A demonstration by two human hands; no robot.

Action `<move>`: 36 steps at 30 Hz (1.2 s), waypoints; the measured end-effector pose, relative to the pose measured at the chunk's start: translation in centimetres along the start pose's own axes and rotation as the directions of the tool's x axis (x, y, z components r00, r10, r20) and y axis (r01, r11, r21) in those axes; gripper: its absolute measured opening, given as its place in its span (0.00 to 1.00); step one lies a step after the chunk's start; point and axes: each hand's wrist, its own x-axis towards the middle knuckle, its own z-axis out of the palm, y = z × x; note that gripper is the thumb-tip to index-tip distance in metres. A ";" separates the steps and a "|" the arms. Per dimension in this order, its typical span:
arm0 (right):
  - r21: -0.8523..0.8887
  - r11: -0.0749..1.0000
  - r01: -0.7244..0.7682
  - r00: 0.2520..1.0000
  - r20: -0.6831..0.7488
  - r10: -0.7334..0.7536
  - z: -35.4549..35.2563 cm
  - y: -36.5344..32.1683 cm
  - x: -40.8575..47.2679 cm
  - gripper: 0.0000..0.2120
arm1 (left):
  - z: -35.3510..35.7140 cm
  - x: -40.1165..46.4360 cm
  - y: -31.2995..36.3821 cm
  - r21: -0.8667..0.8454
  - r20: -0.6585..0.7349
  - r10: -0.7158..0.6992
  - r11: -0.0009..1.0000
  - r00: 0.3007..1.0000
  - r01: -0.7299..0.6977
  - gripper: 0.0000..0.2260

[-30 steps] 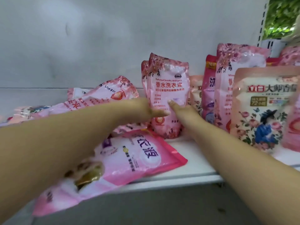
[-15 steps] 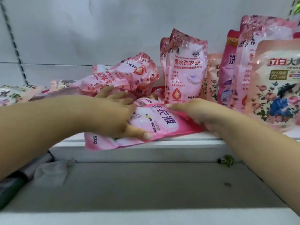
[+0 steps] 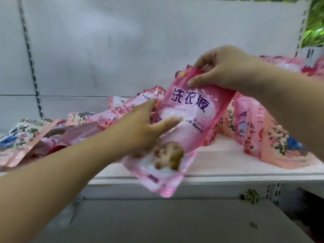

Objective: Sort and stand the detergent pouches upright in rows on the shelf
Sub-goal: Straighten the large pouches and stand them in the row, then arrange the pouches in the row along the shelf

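A pink detergent pouch (image 3: 185,120) with purple characters hangs tilted over the front edge of the white shelf (image 3: 228,155). My right hand (image 3: 222,69) pinches its top edge from above. My left hand (image 3: 145,130) holds the pouch's left side at mid height, thumb across its front. Behind the left hand, several pink pouches (image 3: 126,109) lie flat in a heap. To the right, floral pouches (image 3: 273,137) stand or lean, partly hidden by my right forearm.
More flat pouches (image 3: 21,137) lie at the shelf's left end. A slotted upright (image 3: 31,64) runs up the white back panel. A lower grey shelf (image 3: 157,221) lies below, with a small green clip (image 3: 250,196) near its right bracket. Green foliage (image 3: 313,21) shows top right.
The flat pink pouch has been lifted off the shelf and tipped up. My right hand moved from its side up to its top edge; my left hand stayed on its left side.
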 end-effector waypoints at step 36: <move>0.790 0.562 -0.247 0.853 -0.099 0.513 6.8 13.1 -2.2 0.14 | 11.7 9.7 -0.1 -0.809 0.135 -0.215 0.540 0.967 0.233 0.14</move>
